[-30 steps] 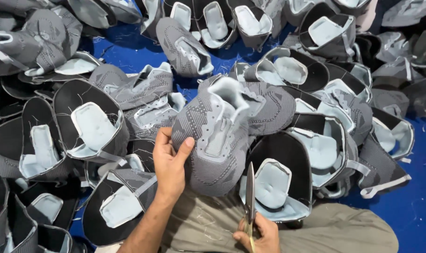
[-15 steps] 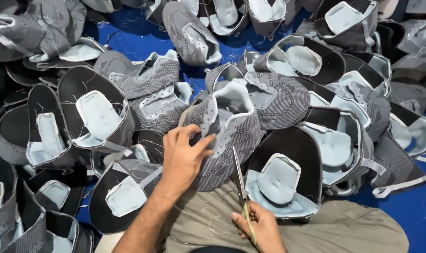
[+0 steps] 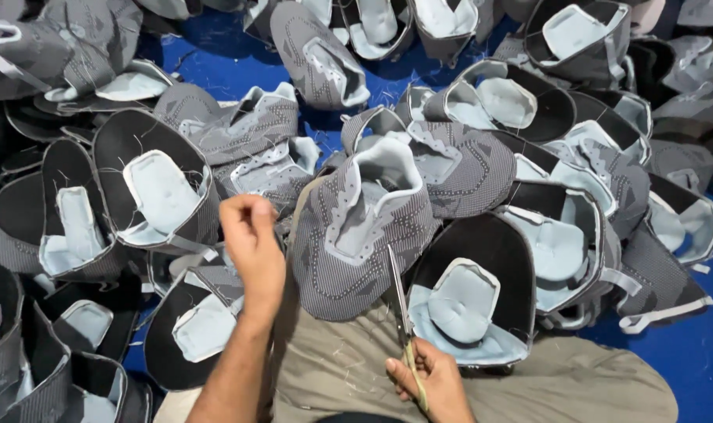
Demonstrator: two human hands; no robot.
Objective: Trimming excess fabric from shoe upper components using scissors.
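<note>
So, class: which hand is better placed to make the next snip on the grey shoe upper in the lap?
Right. The right hand already holds the scissors, blades by the grey shoe upper. The left hand has none.

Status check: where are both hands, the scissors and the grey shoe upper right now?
Left hand beside grey shoe upper on the lap, grip unclear. Right hand holds scissors, blades at the upper's edge. Loose uppers crowd around.

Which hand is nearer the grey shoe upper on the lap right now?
Left. The left hand sits right beside the grey shoe upper's left edge; contact unclear. The right hand is lower down, holding scissors whose blades reach up to it.
</note>
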